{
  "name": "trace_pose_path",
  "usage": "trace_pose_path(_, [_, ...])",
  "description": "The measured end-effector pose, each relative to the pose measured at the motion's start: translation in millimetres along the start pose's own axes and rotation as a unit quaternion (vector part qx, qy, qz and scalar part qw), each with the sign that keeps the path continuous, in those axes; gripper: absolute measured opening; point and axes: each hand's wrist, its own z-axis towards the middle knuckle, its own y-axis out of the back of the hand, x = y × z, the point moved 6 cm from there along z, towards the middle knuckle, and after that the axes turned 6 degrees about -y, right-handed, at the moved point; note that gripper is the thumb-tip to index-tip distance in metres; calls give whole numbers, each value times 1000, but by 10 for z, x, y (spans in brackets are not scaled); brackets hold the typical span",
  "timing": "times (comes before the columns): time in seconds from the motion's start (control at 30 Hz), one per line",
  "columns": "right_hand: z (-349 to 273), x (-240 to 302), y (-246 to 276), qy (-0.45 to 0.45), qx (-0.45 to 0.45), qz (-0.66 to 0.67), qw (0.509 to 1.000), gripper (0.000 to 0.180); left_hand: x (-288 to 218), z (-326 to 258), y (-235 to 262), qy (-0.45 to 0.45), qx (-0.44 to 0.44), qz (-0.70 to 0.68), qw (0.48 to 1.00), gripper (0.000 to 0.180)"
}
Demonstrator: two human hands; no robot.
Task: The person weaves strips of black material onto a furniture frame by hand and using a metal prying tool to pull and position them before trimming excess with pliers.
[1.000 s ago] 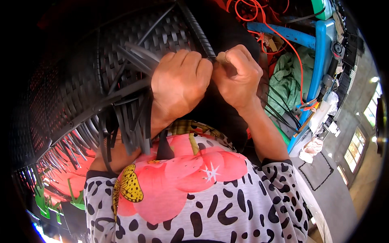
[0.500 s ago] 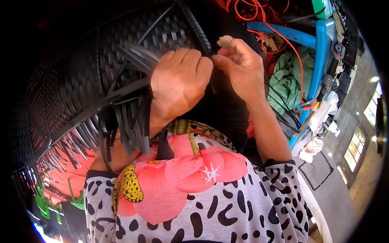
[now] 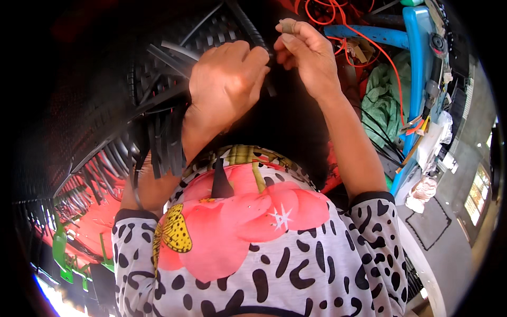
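Filling the upper left of the view, the black woven basket of flat plastic strips (image 3: 105,121) is held up close in front of the person's chest, its wall a tight, glossy checker weave over thin dark ribs. Loose strip ends hang from its lower edge in a ragged fringe, stiff and square-cut. One long black flat plastic strip (image 3: 253,31) runs slantwise along the basket's right edge, between the two hands. The left hand (image 3: 227,82) is curled into a fist against the weave, fingers closed on the strips at that edge. The right hand (image 3: 306,53), just beside it, has thumb and fingertips pinched together on the strip, with a small tan piece showing at the fingertips; what that is cannot be told. Below lies the person's white shirt with black blotches and a pink flower print (image 3: 253,248). To the right stand a blue metal frame (image 3: 417,58), an orange cable (image 3: 338,16) and crumpled green cloth (image 3: 383,105).
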Motion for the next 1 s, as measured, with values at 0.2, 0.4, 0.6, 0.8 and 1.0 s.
trace_pose_path(0.2, [-211, -11, -148, 247, 31, -3, 968, 47, 58, 26, 268, 25, -15, -35, 999, 15])
trace_pose_path(0.4, [-345, 426, -194, 528, -69, -146, 834, 50, -309, 167, 613, 55, 32, -143, 988, 15])
trace_pose_path(0.6, [-309, 809, -155, 551, -28, -116, 826, 43, -383, 391, 914, 51, 19, -237, 970, 14])
trace_pose_path(0.8, [-94, 819, -132, 493, -40, -59, 867, 36, -270, 722, 954, 129, 115, -273, 946, 15])
trace_pose_path(1.0, [231, 726, 73, 464, -56, 97, 879, 36, -133, 1417, 767, 12, 197, -137, 971, 8])
